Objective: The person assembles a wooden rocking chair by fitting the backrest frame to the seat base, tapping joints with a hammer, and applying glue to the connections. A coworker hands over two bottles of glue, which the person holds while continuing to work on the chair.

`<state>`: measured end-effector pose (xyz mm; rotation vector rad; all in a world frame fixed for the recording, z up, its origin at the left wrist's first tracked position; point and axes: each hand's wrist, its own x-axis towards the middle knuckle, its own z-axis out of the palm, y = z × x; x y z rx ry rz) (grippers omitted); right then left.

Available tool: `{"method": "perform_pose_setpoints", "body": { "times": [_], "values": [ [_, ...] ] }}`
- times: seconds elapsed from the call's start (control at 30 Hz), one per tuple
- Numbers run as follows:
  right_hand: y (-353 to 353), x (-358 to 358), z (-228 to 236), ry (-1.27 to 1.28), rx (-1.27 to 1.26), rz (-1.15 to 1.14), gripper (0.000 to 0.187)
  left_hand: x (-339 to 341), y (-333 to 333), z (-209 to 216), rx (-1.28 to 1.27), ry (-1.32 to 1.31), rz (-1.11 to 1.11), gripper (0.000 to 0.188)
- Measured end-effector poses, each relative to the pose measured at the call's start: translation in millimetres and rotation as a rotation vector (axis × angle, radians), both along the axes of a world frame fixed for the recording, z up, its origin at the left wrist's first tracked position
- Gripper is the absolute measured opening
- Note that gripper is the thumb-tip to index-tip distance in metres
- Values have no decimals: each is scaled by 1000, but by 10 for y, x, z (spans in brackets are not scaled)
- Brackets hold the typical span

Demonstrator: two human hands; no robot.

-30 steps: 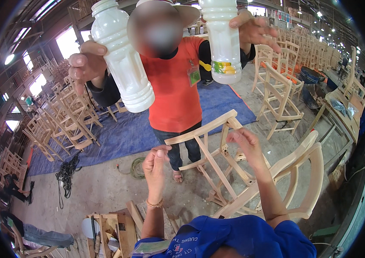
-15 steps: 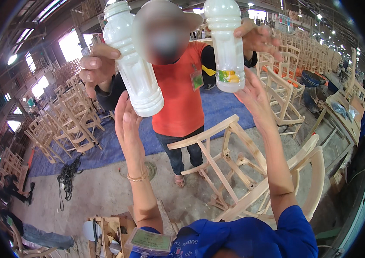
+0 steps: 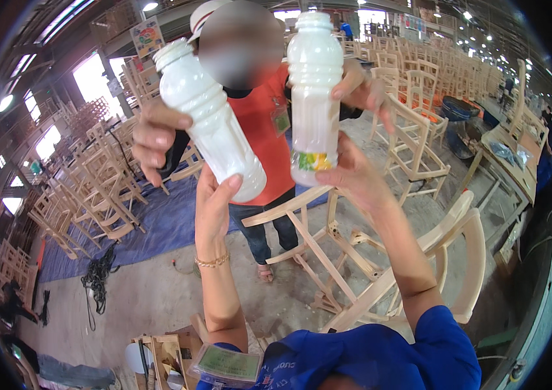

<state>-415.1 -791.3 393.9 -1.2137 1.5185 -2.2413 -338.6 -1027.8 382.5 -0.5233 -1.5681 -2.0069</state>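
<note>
Two white plastic bottles are held up in front of me, both uncapped at the neck. The left bottle (image 3: 214, 123) leans with its neck to the left; my left hand (image 3: 213, 203) grips its base, thumb across the front. My right hand (image 3: 352, 170) is closed round the bottom of the right bottle (image 3: 315, 97), which is nearly upright and has a green and yellow label patch near its base. A person (image 3: 263, 143) in an orange shirt facing me also has both bottles: one hand (image 3: 159, 133) on the left one, the other hand (image 3: 362, 91) on the right one.
An unfinished wooden chair (image 3: 347, 266) lies tipped below my right forearm. Stacked chairs (image 3: 100, 188) stand on a blue tarp (image 3: 146, 237) at left, more behind at right. A wooden box (image 3: 165, 351) of tools is near me; a workbench (image 3: 507, 162) stands right.
Both bottles have come lower in view, the right one also leftward. My thumbs, earlier behind or beside the bottles, now press on their fronts. The other person's hands stay on them.
</note>
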Motion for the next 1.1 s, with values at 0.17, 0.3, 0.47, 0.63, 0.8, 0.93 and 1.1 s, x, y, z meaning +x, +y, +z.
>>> {"method": "perform_pose_setpoints", "body": {
  "times": [0.17,0.3,0.47,0.63,0.8,0.93,1.1],
  "values": [
    [87,212,-424,-66,6,111,78,98,113,-412,22,-40,-252,59],
    [193,377,-748,100,123,-12,77,272,238,-722,-11,-172,-140,59],
    [260,561,-1006,338,220,-291,73,484,278,-1130,-479,-285,163,52],
    [245,466,-1338,385,57,-383,68,282,410,-1366,-611,-52,200,50],
    [248,451,-1357,375,52,-390,68,54,425,-1439,-674,101,212,48],
    [264,406,-1356,415,45,-402,69,-41,411,-1459,-688,142,204,46],
    [290,326,-1525,332,16,-352,74,-114,415,-1489,-685,145,177,45]
  ]
}}
